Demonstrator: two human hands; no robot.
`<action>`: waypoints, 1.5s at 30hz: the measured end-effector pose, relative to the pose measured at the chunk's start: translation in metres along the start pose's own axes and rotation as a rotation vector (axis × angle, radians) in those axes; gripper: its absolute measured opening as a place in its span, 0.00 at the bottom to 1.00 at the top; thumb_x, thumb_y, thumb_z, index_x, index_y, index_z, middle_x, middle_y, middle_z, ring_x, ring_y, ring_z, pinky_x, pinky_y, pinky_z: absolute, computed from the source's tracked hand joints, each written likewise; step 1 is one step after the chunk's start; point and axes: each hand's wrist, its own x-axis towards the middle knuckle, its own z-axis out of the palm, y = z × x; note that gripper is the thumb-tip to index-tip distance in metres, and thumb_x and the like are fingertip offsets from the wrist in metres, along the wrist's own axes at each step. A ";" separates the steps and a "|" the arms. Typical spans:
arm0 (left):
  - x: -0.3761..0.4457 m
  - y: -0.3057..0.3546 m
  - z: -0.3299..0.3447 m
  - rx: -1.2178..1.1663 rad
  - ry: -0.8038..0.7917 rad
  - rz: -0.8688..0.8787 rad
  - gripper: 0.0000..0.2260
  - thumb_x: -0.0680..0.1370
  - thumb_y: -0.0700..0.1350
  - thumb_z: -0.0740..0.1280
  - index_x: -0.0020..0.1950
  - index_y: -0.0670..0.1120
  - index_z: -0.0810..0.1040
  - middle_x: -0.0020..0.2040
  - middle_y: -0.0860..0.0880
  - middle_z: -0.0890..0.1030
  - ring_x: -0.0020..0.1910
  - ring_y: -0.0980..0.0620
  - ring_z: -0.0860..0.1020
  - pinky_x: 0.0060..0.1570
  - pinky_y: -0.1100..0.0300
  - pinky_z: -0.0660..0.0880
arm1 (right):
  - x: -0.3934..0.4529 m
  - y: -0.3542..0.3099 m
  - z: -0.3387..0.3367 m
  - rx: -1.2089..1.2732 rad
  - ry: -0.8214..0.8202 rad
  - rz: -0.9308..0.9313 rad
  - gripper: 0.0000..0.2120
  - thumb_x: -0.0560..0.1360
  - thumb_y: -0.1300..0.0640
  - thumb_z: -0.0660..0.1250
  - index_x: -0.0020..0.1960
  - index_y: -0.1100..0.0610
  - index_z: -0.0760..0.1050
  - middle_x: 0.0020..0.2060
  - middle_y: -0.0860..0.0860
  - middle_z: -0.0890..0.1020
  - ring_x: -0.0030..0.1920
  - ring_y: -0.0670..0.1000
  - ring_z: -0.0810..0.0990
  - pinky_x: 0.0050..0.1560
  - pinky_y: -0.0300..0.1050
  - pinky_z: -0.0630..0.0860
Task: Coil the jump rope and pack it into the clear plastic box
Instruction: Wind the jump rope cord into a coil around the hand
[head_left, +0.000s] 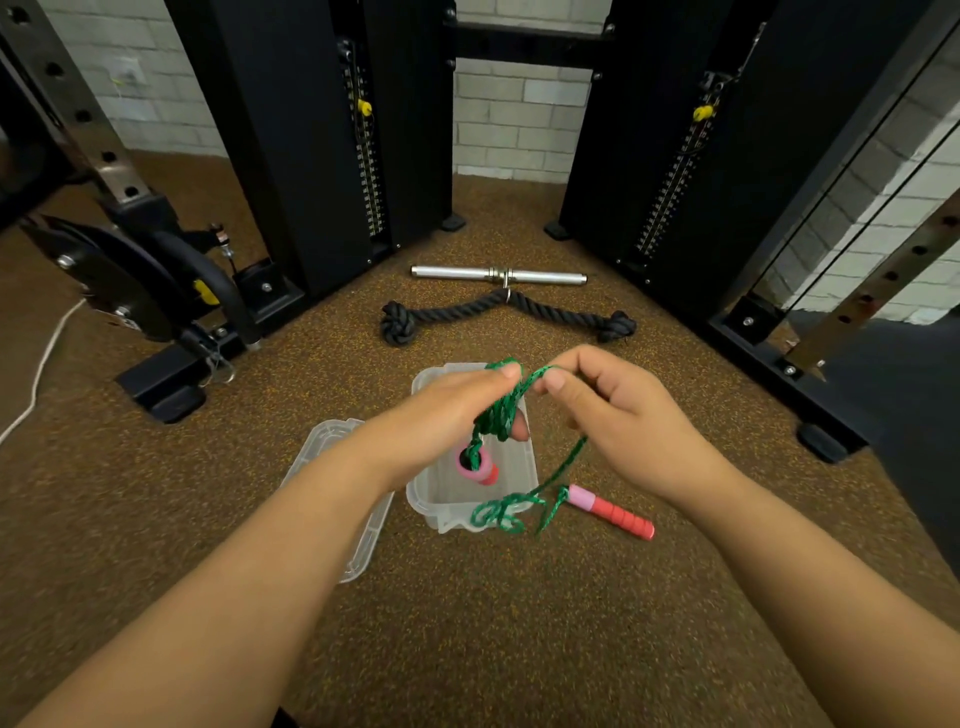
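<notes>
Above one clear box (519, 486), two hands, left (441, 415) and right (623, 415), gripping one green rope (498, 415), two pink-red handles (613, 512).

Our left hand (441, 415) holds coils of the green braided jump rope (501, 415), our right hand (618, 410) pinching its loop beside it; below them sits the clear plastic box (519, 483).

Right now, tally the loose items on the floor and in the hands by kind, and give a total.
Jump rope: 1, green cord wound on the left hand and pinched by the right hand, red handle on the floor
Clear box: 1
Clear lid: 1
Metal bar: 1
Black rope attachment: 1
Total: 5
</notes>
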 end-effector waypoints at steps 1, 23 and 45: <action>0.000 -0.001 -0.001 0.026 -0.037 0.026 0.19 0.78 0.61 0.58 0.43 0.49 0.81 0.49 0.56 0.82 0.57 0.60 0.75 0.65 0.55 0.64 | 0.001 0.002 0.000 0.018 0.013 0.016 0.07 0.78 0.51 0.63 0.44 0.50 0.77 0.32 0.48 0.76 0.34 0.49 0.73 0.39 0.52 0.74; 0.015 -0.006 -0.011 -0.754 0.095 0.062 0.19 0.81 0.53 0.56 0.64 0.43 0.75 0.34 0.52 0.74 0.39 0.53 0.71 0.42 0.55 0.64 | -0.004 0.038 0.024 -0.250 -0.101 -0.009 0.10 0.78 0.53 0.63 0.54 0.50 0.82 0.38 0.37 0.79 0.39 0.35 0.74 0.43 0.33 0.70; 0.009 -0.013 -0.015 -0.094 -0.120 0.071 0.16 0.78 0.53 0.61 0.58 0.46 0.80 0.31 0.54 0.72 0.42 0.57 0.76 0.63 0.58 0.67 | 0.016 0.019 -0.013 0.456 -0.041 0.369 0.15 0.78 0.46 0.60 0.38 0.53 0.76 0.28 0.46 0.72 0.30 0.46 0.71 0.49 0.50 0.75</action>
